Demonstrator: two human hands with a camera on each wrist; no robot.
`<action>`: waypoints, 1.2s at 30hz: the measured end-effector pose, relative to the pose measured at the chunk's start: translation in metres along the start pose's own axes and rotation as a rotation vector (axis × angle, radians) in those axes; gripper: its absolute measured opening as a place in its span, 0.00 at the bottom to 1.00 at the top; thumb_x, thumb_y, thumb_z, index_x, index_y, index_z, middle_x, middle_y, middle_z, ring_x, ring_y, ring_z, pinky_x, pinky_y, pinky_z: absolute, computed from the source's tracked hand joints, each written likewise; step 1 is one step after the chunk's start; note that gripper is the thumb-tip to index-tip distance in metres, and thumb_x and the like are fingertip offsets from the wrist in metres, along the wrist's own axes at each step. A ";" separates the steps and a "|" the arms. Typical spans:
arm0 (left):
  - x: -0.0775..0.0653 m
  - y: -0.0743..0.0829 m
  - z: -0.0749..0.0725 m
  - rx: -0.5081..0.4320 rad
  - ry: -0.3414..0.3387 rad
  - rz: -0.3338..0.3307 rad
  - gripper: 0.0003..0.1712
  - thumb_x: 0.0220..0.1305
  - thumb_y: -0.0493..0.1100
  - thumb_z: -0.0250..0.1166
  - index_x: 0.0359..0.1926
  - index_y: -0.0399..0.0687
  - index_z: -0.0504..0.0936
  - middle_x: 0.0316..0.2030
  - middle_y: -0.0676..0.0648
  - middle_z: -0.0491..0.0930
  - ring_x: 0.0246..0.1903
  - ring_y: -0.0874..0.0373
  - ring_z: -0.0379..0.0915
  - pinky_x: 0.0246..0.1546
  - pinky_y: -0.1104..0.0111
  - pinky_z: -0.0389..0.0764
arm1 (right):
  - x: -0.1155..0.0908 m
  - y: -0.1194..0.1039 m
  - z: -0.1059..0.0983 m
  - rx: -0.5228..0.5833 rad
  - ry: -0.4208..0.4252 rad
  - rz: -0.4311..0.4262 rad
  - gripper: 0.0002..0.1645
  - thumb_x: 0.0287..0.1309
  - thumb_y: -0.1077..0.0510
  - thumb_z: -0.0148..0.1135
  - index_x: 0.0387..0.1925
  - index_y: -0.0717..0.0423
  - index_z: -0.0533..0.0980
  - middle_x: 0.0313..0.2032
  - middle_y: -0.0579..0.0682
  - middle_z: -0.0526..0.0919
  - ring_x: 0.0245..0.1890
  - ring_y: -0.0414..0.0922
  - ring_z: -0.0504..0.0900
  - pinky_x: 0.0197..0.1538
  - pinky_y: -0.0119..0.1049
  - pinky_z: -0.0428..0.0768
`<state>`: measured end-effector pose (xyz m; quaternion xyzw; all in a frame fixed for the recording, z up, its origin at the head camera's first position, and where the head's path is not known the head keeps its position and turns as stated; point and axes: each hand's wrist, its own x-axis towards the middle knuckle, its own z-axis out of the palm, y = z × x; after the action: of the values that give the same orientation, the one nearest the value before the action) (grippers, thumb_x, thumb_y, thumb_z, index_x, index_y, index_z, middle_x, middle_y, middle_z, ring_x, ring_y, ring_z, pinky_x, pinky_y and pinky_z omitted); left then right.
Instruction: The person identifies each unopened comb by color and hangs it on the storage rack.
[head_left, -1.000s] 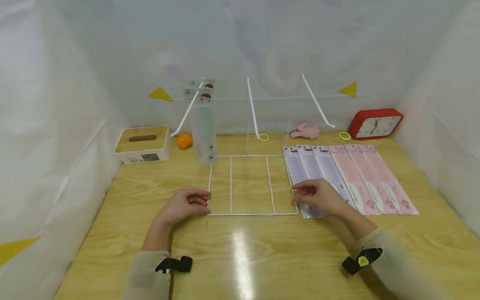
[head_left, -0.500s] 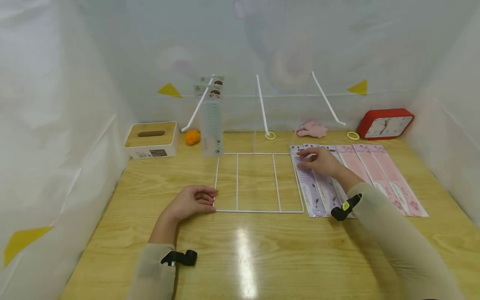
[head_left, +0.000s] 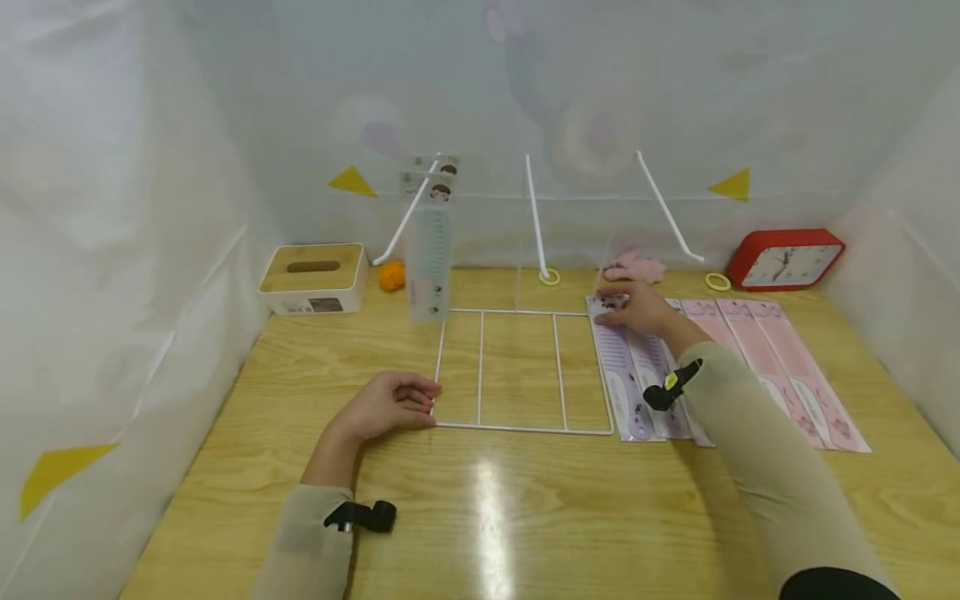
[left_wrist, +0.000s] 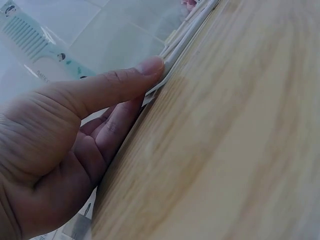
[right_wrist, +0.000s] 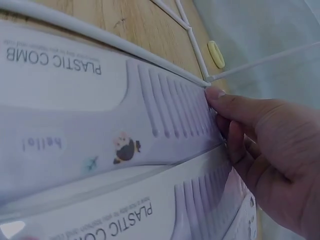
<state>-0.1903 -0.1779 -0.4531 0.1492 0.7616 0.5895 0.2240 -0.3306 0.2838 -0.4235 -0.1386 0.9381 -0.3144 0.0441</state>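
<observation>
A white wire rack (head_left: pixel 523 429) stands on the table, its base flat and three hooks rising at the back. My left hand (head_left: pixel 386 406) pinches the front left corner of its base between thumb and fingers, as the left wrist view confirms. At the rack's right side lie purple combs (head_left: pixel 621 367) in clear packs. With thumb and fingertips my right hand (head_left: pixel 641 310) pinches the top end of the leftmost purple comb (right_wrist: pixel 167 105), close to the rack's rear corner. Green packaged combs (head_left: pixel 431 250) hang on the left hook.
Pink packaged combs (head_left: pixel 776 358) lie right of the purple ones. Along the back are a tissue box (head_left: pixel 315 279), an orange ball-like thing (head_left: pixel 392 276), yellow rings (head_left: pixel 717 282), a pink soft toy (head_left: pixel 635 266) and a red clock (head_left: pixel 787 260). White sheeting encloses the table.
My right hand has left the rack's right rail and moved back to the top end of the leftmost purple comb. My left hand stays on the rack corner. The view has shifted slightly.
</observation>
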 end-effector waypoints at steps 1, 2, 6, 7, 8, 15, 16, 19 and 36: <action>0.000 0.000 0.000 0.002 0.000 0.003 0.30 0.54 0.32 0.75 0.59 0.31 0.77 0.49 0.33 0.82 0.45 0.54 0.83 0.47 0.69 0.85 | 0.001 0.000 0.001 0.014 0.005 -0.001 0.33 0.53 0.59 0.76 0.60 0.66 0.76 0.58 0.66 0.79 0.45 0.54 0.78 0.48 0.38 0.74; 0.000 0.000 0.000 0.002 -0.001 0.007 0.30 0.54 0.32 0.75 0.59 0.31 0.77 0.49 0.33 0.82 0.45 0.54 0.83 0.47 0.69 0.85 | 0.002 0.001 0.001 0.030 0.014 0.002 0.32 0.54 0.60 0.75 0.59 0.66 0.76 0.58 0.66 0.79 0.46 0.55 0.77 0.49 0.39 0.74; 0.001 0.000 0.001 0.006 0.002 0.020 0.29 0.54 0.32 0.75 0.58 0.31 0.78 0.49 0.33 0.82 0.44 0.54 0.82 0.47 0.69 0.85 | 0.004 0.005 0.006 0.077 0.094 -0.011 0.24 0.59 0.63 0.69 0.56 0.67 0.78 0.55 0.66 0.81 0.49 0.55 0.79 0.51 0.36 0.74; 0.000 0.001 0.001 0.008 0.003 0.021 0.29 0.54 0.32 0.75 0.58 0.31 0.78 0.49 0.33 0.82 0.45 0.54 0.82 0.47 0.70 0.85 | 0.004 0.007 0.008 0.082 0.120 -0.017 0.22 0.61 0.64 0.68 0.55 0.66 0.78 0.54 0.66 0.82 0.47 0.54 0.80 0.50 0.33 0.75; 0.000 0.001 0.002 0.008 0.004 0.020 0.29 0.54 0.32 0.75 0.58 0.31 0.78 0.49 0.33 0.82 0.45 0.54 0.82 0.47 0.70 0.85 | 0.003 0.007 0.009 0.091 0.146 -0.020 0.20 0.61 0.64 0.67 0.55 0.66 0.79 0.53 0.66 0.83 0.44 0.51 0.81 0.47 0.30 0.75; -0.001 0.005 0.001 0.014 0.004 0.008 0.29 0.54 0.31 0.75 0.58 0.31 0.78 0.47 0.34 0.83 0.44 0.54 0.83 0.47 0.70 0.85 | -0.003 0.000 0.011 0.171 0.281 -0.042 0.15 0.61 0.65 0.67 0.49 0.67 0.82 0.46 0.67 0.85 0.34 0.32 0.76 0.37 0.17 0.73; -0.001 0.005 0.001 0.016 0.005 0.007 0.29 0.54 0.31 0.75 0.58 0.30 0.78 0.47 0.34 0.83 0.44 0.54 0.83 0.47 0.70 0.85 | -0.004 -0.003 0.011 0.167 0.293 -0.044 0.14 0.61 0.65 0.68 0.48 0.67 0.82 0.45 0.66 0.85 0.33 0.32 0.75 0.37 0.18 0.72; -0.001 0.006 0.000 0.019 0.006 0.000 0.29 0.54 0.31 0.75 0.58 0.31 0.78 0.47 0.34 0.83 0.44 0.55 0.83 0.47 0.70 0.85 | -0.008 -0.008 0.009 0.139 0.324 -0.059 0.12 0.59 0.66 0.69 0.45 0.65 0.84 0.45 0.65 0.86 0.36 0.31 0.73 0.42 0.26 0.71; -0.003 0.011 0.002 0.053 0.010 -0.023 0.27 0.54 0.32 0.75 0.56 0.31 0.80 0.42 0.38 0.84 0.41 0.58 0.83 0.45 0.70 0.85 | -0.035 -0.015 -0.018 0.314 0.321 0.166 0.30 0.58 0.44 0.71 0.56 0.59 0.80 0.45 0.31 0.82 0.46 0.27 0.74 0.45 0.16 0.73</action>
<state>-0.1874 -0.1752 -0.4428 0.1436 0.7797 0.5672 0.2229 -0.2966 0.2929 -0.3997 -0.0006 0.8808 -0.4699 -0.0588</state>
